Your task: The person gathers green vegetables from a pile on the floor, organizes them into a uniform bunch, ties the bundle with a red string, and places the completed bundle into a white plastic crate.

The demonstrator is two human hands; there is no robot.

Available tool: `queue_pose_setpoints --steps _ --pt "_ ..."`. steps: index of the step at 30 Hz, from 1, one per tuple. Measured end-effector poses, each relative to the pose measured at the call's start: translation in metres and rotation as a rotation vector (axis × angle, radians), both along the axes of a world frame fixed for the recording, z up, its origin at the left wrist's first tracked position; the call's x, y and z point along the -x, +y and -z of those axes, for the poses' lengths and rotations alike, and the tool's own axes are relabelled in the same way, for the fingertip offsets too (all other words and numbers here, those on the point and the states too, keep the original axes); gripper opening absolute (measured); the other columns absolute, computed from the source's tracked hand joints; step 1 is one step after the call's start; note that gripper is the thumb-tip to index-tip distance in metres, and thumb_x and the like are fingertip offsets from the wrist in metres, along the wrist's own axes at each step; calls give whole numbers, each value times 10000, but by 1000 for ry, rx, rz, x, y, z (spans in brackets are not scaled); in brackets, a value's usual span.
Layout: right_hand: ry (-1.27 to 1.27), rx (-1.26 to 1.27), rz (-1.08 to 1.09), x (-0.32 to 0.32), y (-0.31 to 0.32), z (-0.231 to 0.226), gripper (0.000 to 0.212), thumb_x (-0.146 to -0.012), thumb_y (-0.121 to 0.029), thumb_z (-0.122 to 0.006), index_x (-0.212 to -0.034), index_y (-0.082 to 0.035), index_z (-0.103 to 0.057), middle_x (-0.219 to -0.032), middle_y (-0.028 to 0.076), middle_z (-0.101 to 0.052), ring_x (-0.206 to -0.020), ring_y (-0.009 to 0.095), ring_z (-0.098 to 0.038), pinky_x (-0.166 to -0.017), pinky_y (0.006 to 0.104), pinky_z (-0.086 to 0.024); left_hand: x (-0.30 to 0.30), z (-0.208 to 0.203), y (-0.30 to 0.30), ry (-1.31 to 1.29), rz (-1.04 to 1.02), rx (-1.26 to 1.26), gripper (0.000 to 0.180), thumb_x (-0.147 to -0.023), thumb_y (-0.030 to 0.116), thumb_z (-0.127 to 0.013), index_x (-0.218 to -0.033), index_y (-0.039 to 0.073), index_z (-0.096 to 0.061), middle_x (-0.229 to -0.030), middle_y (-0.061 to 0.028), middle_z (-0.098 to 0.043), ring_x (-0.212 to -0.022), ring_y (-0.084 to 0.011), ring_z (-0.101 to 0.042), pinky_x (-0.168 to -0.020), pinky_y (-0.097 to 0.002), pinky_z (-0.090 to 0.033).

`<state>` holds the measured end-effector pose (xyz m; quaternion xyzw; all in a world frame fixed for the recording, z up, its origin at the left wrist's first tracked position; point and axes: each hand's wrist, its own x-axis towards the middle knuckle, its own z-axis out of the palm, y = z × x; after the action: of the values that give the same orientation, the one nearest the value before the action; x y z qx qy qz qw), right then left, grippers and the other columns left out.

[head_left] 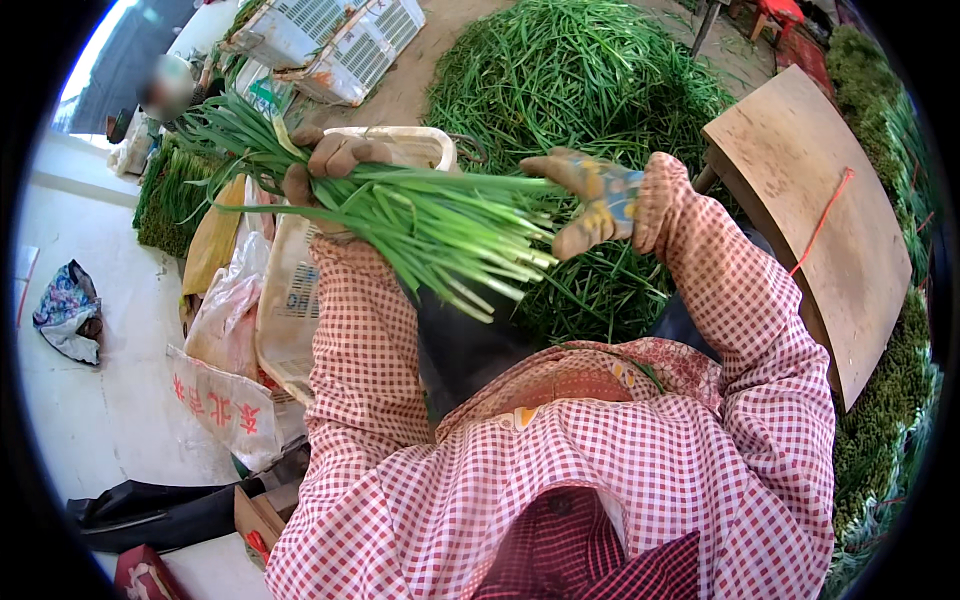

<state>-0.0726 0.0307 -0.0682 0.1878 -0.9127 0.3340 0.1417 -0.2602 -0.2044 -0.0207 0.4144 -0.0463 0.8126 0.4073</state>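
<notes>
My left hand (343,160), in a brown work glove, is closed around a bunch of garlic chives (430,215). The green leaf tips fan out to the far left, while the pale stem ends point right. Beside those stem ends is my right hand (598,200), in a worn glove patterned yellow and blue. Its fingers and thumb are spread apart, with nothing gripped between them. Beyond and below the right hand lies a large heap of loose garlic chives (575,85), reaching close to my lap.
A whitish plastic crate (287,310) stands left of my knees, with plastic bags (225,325) against it. A wooden board (815,200) with a red string is at the right. More crates (335,50) and a person (170,90) are at the far left. Bundled greens line the right edge.
</notes>
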Motion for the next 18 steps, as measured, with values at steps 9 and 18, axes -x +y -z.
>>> queue_pose_setpoints --steps 9,18 --pt "-574 608 -60 -17 -67 -19 1150 -560 -373 -839 -1410 69 -201 -1334 208 -473 -1224 262 -484 -1043 332 -379 -37 -33 12 -189 -818 772 240 -879 215 -520 -1025 24 -540 -772 -107 -591 -741 -217 -590 -756 -393 -518" --pt "-597 583 254 3 -104 41 953 -573 -311 -829 -1340 1 -357 -1256 178 -531 -1146 292 -531 -993 350 -423 -60 -13 15 -182 -914 848 160 -802 138 -600 -942 68 -567 -779 -79 -577 -752 -214 -588 -765 -408 -516"
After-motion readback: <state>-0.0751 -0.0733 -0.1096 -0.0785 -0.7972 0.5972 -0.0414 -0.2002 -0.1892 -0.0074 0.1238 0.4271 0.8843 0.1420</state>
